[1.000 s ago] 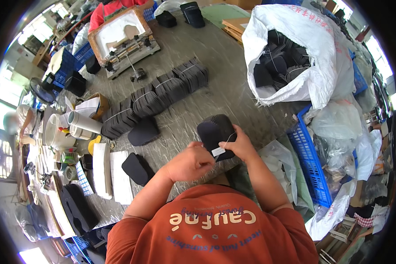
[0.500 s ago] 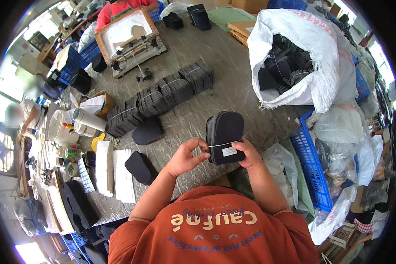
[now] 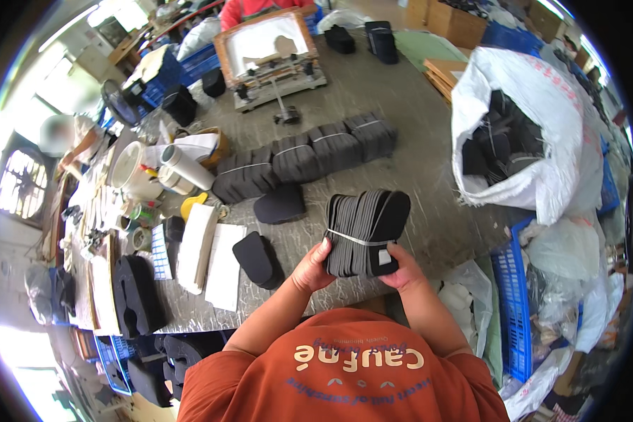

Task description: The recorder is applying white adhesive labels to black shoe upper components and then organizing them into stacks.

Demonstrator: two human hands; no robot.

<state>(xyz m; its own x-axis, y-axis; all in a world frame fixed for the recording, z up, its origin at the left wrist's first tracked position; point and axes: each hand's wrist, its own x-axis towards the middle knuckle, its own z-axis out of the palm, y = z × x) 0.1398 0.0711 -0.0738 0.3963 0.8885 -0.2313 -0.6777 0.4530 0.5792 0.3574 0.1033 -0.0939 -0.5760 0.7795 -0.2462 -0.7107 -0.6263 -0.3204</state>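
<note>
And there's the bundle (image 3: 349,218), left hand (image 3: 313,269) and right hand (image 3: 404,269) clasping it low on either side, near the front edge of the bench (image 3: 436,176)! Matte black, edges packed into fine grey ridges, cinched by a thin pale tie (image 3: 362,240), small white label (image 3: 384,257) on its flat right face. Rounded ends point away from the person, long axis running near to far, leaning slightly right.

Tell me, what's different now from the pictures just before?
The black bundle has been turned: its broad face showed earlier; now its layered edges do, with the white label toward the right. The left hand, curled near the label a second ago, now holds the left end. The right hand stays on the right side. The row of banded bundles and white sack look unmoved.
</note>
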